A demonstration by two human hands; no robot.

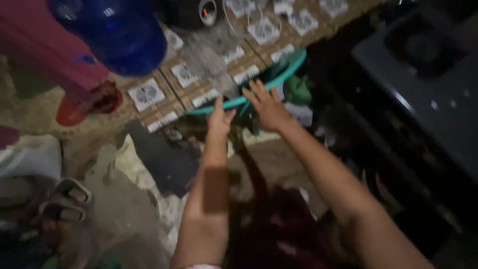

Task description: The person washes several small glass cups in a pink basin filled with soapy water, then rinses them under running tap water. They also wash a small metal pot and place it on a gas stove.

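Note:
Both my arms reach forward to a teal plastic basin [294, 65] that stands tilted against a tiled wall. My left hand [219, 118] is at the basin's lower rim, fingers pointing up, touching or nearly touching it. My right hand [268, 105] lies spread against the same rim a little to the right, fingers apart. The picture is blurred, so I cannot tell if either hand grips the rim. Grey crumpled cloth or plastic [209, 57] hangs over the basin's inside. Something green [298, 89] shows behind its right side.
A large blue water bottle [119, 35] sits at the upper left beside a pink-red object [45, 45]. A red lid or dish [74, 112] lies below it. Sandals [67, 199] rest on the rough floor at left. A dark stove or counter [428, 74] fills the right.

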